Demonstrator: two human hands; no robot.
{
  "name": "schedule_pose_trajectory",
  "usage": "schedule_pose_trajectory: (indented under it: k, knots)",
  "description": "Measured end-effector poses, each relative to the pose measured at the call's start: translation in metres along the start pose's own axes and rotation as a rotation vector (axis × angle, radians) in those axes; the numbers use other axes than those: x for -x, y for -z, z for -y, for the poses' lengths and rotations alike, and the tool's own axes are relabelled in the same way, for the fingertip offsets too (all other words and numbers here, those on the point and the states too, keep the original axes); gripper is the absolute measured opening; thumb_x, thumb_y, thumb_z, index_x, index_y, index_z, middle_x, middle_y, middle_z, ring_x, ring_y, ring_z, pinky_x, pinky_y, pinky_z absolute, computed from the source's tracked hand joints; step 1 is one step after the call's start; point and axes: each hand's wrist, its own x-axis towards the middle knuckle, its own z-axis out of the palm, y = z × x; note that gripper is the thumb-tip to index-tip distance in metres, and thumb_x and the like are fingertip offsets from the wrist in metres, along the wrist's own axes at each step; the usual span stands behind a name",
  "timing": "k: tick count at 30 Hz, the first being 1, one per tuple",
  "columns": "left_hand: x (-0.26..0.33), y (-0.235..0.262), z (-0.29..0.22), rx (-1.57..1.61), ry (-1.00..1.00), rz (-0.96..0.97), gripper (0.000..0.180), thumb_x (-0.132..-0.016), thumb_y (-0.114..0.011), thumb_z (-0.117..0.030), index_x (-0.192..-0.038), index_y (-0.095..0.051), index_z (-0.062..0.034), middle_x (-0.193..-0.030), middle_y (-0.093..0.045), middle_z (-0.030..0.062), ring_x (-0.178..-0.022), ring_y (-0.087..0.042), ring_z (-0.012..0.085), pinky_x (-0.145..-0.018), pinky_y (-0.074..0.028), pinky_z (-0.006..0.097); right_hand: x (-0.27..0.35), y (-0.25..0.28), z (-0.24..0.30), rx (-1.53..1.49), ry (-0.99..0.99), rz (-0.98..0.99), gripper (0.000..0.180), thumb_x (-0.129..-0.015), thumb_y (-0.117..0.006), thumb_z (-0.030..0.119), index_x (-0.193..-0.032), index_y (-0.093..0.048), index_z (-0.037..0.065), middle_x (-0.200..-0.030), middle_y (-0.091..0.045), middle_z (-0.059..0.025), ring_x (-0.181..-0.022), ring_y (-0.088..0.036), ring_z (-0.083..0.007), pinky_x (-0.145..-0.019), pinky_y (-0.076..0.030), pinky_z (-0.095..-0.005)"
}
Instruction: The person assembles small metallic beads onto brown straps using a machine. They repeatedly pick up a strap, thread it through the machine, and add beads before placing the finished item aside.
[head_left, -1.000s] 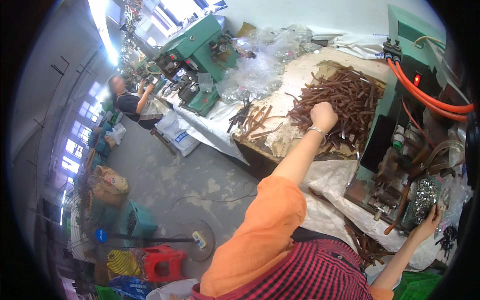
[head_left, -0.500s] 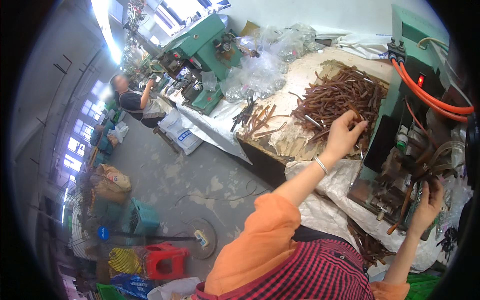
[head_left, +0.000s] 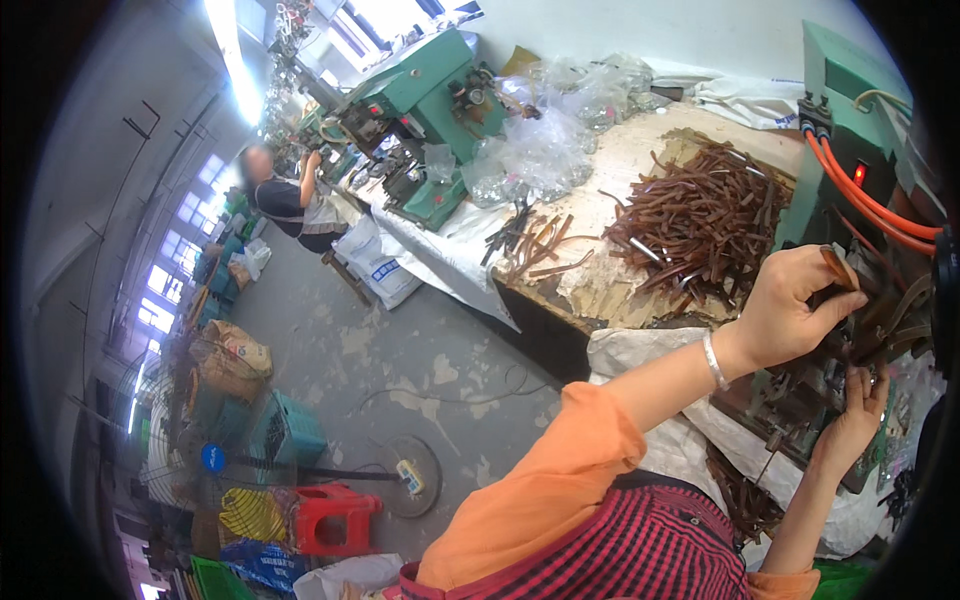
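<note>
My left hand [head_left: 795, 308] is raised in front of the green machine [head_left: 828, 75], its thumb and fingers closed on a short brown strip [head_left: 836, 266]. Lower down, my right hand [head_left: 853, 420] is at the dark metal working parts of that machine. Its fingertips are drawn together, and what lies between them is too small to make out. A large heap of brown strips [head_left: 700, 215] lies on the worn bench [head_left: 570, 285], to the left of the machine. My left wrist and hand cover some of the machine's working parts.
Orange hoses [head_left: 868, 195] curve along the machine's right side. Clear plastic bags [head_left: 530, 150] and a second green machine [head_left: 410, 80] stand farther along the bench. A person [head_left: 285, 200] works there. A red stool [head_left: 335, 520] and a floor fan's base [head_left: 412, 480] are on the floor at left.
My left hand has moved from the heap rightward to the machine, bringing a brown strip. The strip that hung down beside my right hand is no longer seen there. The view has shifted slightly.
</note>
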Motion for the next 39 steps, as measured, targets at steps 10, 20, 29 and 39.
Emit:
schedule_pose_trajectory:
  k: [10, 20, 29, 39]
  knots:
    - [0.087, -0.030, 0.009, -0.208, -0.399, 0.442, 0.028, -0.071, -0.082, -0.009, -0.095, -0.071, -0.0053, -0.098, -0.073, 0.0140, -0.058, -0.062, 0.0173, -0.047, -0.044, 0.027, -0.016, 0.086, -0.011, 1.465, 0.412, -0.075, 0.025, -0.081, -0.071, 0.011, -0.105, -0.071, 0.004, -0.129, -0.060, -0.0220, -0.129, -0.050, -0.0405, -0.104, -0.043, -0.0466]
    - [0.094, -0.027, 0.013, -0.257, -0.413, 0.495, 0.026, -0.071, -0.084, -0.012, -0.094, -0.071, -0.0099, -0.098, -0.075, 0.0122, -0.053, -0.059, 0.0153, -0.045, -0.044, 0.026, -0.027, 0.106, -0.033, 1.148, 0.391, -0.178, 0.008, -0.078, -0.073, 0.010, -0.085, -0.074, 0.007, -0.101, -0.067, -0.0124, -0.101, -0.061, -0.0342, -0.087, -0.048, -0.0439]
    - [0.102, -0.030, 0.003, -0.248, -0.254, 0.461, 0.027, -0.070, -0.081, -0.007, -0.096, -0.073, -0.0076, -0.106, -0.074, 0.0129, -0.060, -0.063, 0.0178, -0.051, -0.047, 0.027, -0.044, 0.100, -0.041, 1.300, 0.521, 0.119, 0.016, -0.075, -0.066, 0.008, -0.091, -0.066, 0.008, -0.100, -0.067, -0.0120, -0.096, -0.062, -0.0348, -0.077, -0.048, -0.0442]
    - [0.102, 0.114, 0.032, -0.846, 0.343, -0.019, 0.019, -0.083, -0.069, 0.001, -0.101, -0.071, -0.0049, -0.100, -0.072, 0.0115, -0.086, -0.066, 0.0288, -0.073, -0.052, 0.035, -0.018, 0.114, -0.029, 1.138, 0.488, -0.053, 0.020, -0.085, -0.066, 0.003, -0.104, -0.071, 0.004, -0.103, -0.070, -0.0167, -0.098, -0.065, -0.0347, -0.084, -0.051, -0.0416]
